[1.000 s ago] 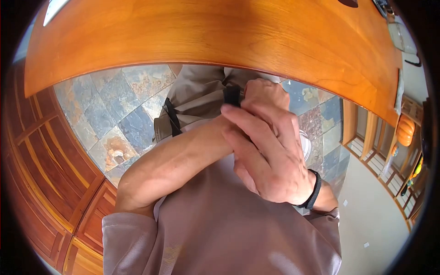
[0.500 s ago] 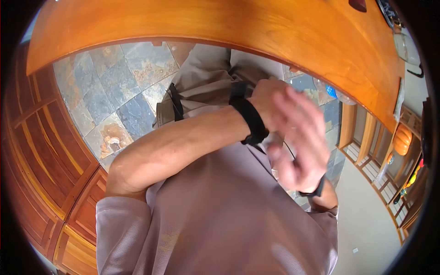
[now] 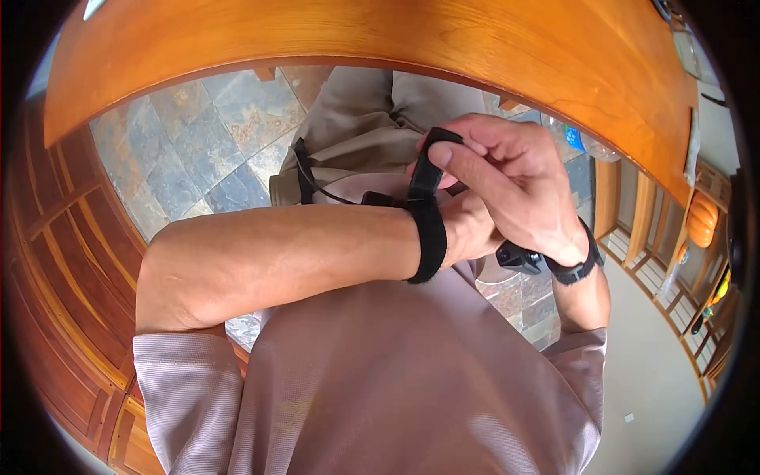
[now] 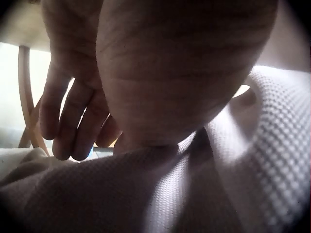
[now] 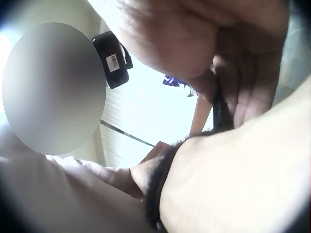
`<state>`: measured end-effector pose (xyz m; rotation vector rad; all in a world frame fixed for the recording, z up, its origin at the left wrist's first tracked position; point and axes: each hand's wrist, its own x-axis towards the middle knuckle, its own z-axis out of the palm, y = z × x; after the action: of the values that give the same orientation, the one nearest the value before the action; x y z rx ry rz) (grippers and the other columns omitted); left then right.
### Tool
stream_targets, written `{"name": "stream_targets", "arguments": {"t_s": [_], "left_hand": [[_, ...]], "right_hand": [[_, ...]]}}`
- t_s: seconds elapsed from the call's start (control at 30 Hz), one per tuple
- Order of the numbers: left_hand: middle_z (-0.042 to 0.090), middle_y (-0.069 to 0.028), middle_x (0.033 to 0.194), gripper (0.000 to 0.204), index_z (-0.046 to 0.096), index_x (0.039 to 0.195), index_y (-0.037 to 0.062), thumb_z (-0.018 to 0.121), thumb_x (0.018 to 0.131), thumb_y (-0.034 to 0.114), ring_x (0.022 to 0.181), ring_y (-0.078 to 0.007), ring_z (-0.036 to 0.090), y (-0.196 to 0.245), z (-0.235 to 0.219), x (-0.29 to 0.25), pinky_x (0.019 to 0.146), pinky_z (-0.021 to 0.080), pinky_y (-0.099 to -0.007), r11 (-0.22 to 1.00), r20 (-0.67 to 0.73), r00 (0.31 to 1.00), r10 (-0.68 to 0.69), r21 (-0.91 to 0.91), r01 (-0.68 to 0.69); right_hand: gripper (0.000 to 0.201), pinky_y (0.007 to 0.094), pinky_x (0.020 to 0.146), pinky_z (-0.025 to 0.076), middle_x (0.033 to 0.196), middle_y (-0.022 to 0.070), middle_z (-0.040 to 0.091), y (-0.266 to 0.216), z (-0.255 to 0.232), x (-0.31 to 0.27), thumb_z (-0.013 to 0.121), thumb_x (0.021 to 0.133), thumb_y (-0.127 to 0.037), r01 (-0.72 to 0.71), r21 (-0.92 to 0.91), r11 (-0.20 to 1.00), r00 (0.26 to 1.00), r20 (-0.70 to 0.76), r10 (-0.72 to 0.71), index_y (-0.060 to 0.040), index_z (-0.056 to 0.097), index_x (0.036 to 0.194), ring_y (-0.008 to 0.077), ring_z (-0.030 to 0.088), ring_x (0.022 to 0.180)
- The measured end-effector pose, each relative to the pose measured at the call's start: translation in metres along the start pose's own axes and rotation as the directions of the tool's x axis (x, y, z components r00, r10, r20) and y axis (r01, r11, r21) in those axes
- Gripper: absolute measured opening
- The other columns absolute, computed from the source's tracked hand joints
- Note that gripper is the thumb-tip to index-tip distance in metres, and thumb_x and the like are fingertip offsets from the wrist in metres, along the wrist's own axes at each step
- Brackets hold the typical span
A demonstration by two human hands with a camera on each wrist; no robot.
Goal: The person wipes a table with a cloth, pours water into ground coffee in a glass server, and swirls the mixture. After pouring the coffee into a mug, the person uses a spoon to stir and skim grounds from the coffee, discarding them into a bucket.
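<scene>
In the head view a black fabric strap (image 3: 430, 241) circles my left wrist, its loose end standing up toward the table. My right hand (image 3: 526, 178) pinches that end between thumb and fingers. My left hand (image 3: 469, 229) lies partly hidden behind the right one; in the left wrist view its fingers (image 4: 68, 121) hang loosely, near the shirt (image 4: 170, 194), holding nothing. The right wrist view shows the strap (image 5: 163, 179) across the left forearm, rising to the right hand's fingers. A black wristband (image 3: 574, 269) with a small camera (image 3: 518, 257) is on my right wrist.
A wooden table (image 3: 380, 36) spans the front, its edge beyond the hands. A thin black cable (image 3: 321, 186) runs over the lap. At right are a clear plastic bottle (image 3: 578, 141) under the table edge and shelves with an orange pumpkin-like object (image 3: 701, 220). Wooden cabinets (image 3: 71, 277) stand at left.
My right hand first lay over the left wrist, then lifted away in a blur, and now pinches the strap's end, pulled up. The left forearm has turned more level.
</scene>
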<state>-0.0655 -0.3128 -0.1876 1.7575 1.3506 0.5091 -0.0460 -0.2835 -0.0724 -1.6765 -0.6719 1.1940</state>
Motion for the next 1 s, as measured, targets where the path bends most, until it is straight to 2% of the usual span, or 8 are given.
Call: {"name": "stream_targets", "arguments": {"t_s": [0.1, 0.23, 0.37, 0.43, 0.5, 0.53, 0.8, 1.0], "left_hand": [[0.060, -0.0077, 0.125, 0.033, 0.055, 0.127, 0.0102, 0.056, 0.098, 0.024, 0.106, -0.0167, 0.061, 0.004, 0.011, -0.008, 0.084, 0.049, -0.0305, 0.989, -0.263, 0.961, -0.088, 0.090, 0.115], [0.061, -0.0074, 0.124, 0.032, 0.056, 0.126, 0.0099, 0.056, 0.097, 0.023, 0.104, -0.0166, 0.062, -0.017, -0.022, 0.013, 0.082, 0.050, -0.0300, 0.942, -0.590, 0.794, -0.146, 0.162, 0.294], [0.061, -0.0070, 0.122, 0.031, 0.056, 0.125, 0.0097, 0.056, 0.097, 0.022, 0.102, -0.0165, 0.063, -0.012, -0.021, 0.008, 0.081, 0.050, -0.0295, 0.866, -0.836, 0.533, -0.130, 0.166, 0.472], [0.062, -0.0068, 0.122, 0.031, 0.056, 0.125, 0.0095, 0.057, 0.097, 0.022, 0.101, -0.0164, 0.063, -0.012, -0.018, 0.017, 0.080, 0.050, -0.0292, 0.819, -0.925, 0.369, -0.096, 0.137, 0.557], [0.062, -0.0066, 0.121, 0.030, 0.057, 0.124, 0.0094, 0.057, 0.097, 0.021, 0.100, -0.0163, 0.064, -0.021, -0.030, 0.029, 0.080, 0.050, -0.0290, 0.768, -0.982, 0.188, -0.037, 0.093, 0.634], [0.062, -0.0065, 0.121, 0.030, 0.057, 0.124, 0.0093, 0.057, 0.096, 0.021, 0.100, -0.0163, 0.064, -0.030, -0.045, 0.040, 0.080, 0.051, -0.0289, 0.743, -0.995, 0.098, 0.000, 0.065, 0.666], [0.063, -0.0058, 0.118, 0.029, 0.058, 0.122, 0.0088, 0.057, 0.096, 0.020, 0.096, -0.0160, 0.065, -0.034, -0.070, 0.055, 0.077, 0.052, -0.0279, 0.582, -0.783, -0.522, 0.339, -0.262, 0.770], [0.065, -0.0063, 0.115, 0.027, 0.060, 0.120, 0.0084, 0.057, 0.095, 0.020, 0.096, -0.0167, 0.066, -0.039, -0.084, 0.064, 0.077, 0.052, -0.0284, 0.536, -0.507, -0.677, 0.534, -0.417, 0.734]], "right_hand": [[0.015, 0.0237, 0.073, 0.054, 0.088, 0.0083, 0.070, 0.006, 0.001, 0.004, 0.058, 0.096, 0.000, -0.015, 0.098, 0.995, 0.999, -0.033, 0.019, 0.0070, 0.067, 0.104, 0.0106, 0.065, 0.080], [0.015, 0.0247, 0.073, 0.055, 0.089, 0.0111, 0.071, 0.007, -0.009, 0.002, 0.058, 0.094, 0.003, 0.206, -0.112, 0.972, 0.978, 0.058, -0.201, 0.0077, 0.066, 0.107, 0.0123, 0.067, 0.081], [0.015, 0.0268, 0.073, 0.056, 0.089, 0.0133, 0.073, 0.005, -0.008, 0.004, 0.060, 0.091, 0.005, 0.133, 0.019, 0.991, 0.989, -0.067, -0.132, 0.0088, 0.067, 0.104, 0.0153, 0.069, 0.081], [0.013, 0.0292, 0.071, 0.057, 0.087, 0.0150, 0.073, 0.004, -0.008, 0.005, 0.064, 0.087, 0.005, 0.163, -0.053, 0.985, 0.985, -0.049, -0.165, 0.0090, 0.069, 0.099, 0.0207, 0.071, 0.079], [0.012, 0.0317, 0.062, 0.055, 0.081, 0.0136, 0.070, 0.009, -0.007, 0.008, 0.071, 0.084, -0.003, 0.573, -0.314, 0.757, 0.815, 0.118, -0.567, 0.0020, 0.070, 0.095, 0.0249, 0.069, 0.070], [0.014, 0.0358, 0.064, 0.056, 0.083, 0.0148, 0.070, 0.011, -0.004, 0.007, 0.073, 0.081, -0.005, 0.595, -0.273, 0.756, 0.798, 0.095, -0.595, 0.0004, 0.071, 0.093, 0.0322, 0.068, 0.072], [0.017, 0.0370, 0.069, 0.058, 0.090, 0.0169, 0.072, 0.010, -0.010, 0.003, 0.074, 0.079, -0.003, 0.593, -0.294, 0.750, 0.803, 0.151, -0.576, 0.0030, 0.071, 0.094, 0.0331, 0.070, 0.080], [0.021, 0.0396, 0.075, 0.060, 0.096, 0.0208, 0.071, 0.012, -0.002, -0.004, 0.075, 0.077, -0.003, 0.645, -0.363, 0.673, 0.752, 0.146, -0.643, 0.0058, 0.070, 0.095, 0.0365, 0.071, 0.088]]}}
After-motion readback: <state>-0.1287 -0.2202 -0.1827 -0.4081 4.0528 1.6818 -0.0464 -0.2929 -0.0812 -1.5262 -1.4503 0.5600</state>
